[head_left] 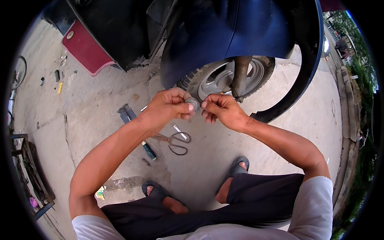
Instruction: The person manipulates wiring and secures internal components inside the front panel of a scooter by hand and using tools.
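Observation:
My left hand (170, 105) pinches a small round grey metal disc (193, 104) between thumb and fingers, with its flat side turned toward me. Close beside the disc's right edge, my right hand (226, 110) has its thumb and forefinger pressed together. Whatever those fingertips hold, if anything, is too small to make out. Both hands are raised in front of a vehicle's front wheel (262, 76), which sits under a dark blue fender (256, 34).
Scissors (176, 141), a wrench (181, 132), a dark-handled tool (149, 151) and a grey-blue block-like piece (126, 113) lie on the concrete below my left arm. A red flap (86, 50) hangs at upper left. A curved dark panel (302, 86) reaches down at right.

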The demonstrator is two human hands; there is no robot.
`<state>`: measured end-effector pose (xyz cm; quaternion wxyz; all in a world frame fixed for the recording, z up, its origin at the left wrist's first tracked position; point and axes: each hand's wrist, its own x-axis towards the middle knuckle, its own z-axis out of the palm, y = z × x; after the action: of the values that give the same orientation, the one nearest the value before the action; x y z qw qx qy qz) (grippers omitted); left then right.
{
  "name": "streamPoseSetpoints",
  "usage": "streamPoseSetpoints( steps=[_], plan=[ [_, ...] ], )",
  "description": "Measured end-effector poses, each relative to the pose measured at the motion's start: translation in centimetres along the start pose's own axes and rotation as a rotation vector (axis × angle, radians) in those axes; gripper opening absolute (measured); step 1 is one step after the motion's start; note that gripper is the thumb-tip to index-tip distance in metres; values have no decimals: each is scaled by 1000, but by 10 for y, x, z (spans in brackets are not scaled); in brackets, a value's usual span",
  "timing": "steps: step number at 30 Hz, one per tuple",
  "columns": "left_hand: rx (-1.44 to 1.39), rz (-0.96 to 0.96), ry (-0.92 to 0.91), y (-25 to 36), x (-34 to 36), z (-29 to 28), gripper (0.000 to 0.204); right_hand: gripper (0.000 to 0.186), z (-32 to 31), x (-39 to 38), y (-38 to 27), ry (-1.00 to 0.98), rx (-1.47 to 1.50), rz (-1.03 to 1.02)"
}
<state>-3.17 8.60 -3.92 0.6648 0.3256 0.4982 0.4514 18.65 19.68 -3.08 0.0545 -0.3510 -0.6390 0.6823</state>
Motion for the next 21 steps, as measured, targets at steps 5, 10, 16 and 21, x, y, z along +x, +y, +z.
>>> streamPoseSetpoints(
  steps=[5, 10, 16, 21],
  plan=[
    [-49, -71, 8, -2, -4, -10, 14, 25, 13, 3, 61, -102, -692, -82],
    [-52, -86, 18, 5, -2, -9, 13, 27, 31, 0, 94, -247, -1035, -262],
    [22, 19, -32, 16, -13, -4, 14, 18, 31, -3, 2, -225, -833, -289],
    [199, 393, -56, 47, -31, 28, 32, 16, 14, -26, -52, -228, -836, -343]
  ],
)
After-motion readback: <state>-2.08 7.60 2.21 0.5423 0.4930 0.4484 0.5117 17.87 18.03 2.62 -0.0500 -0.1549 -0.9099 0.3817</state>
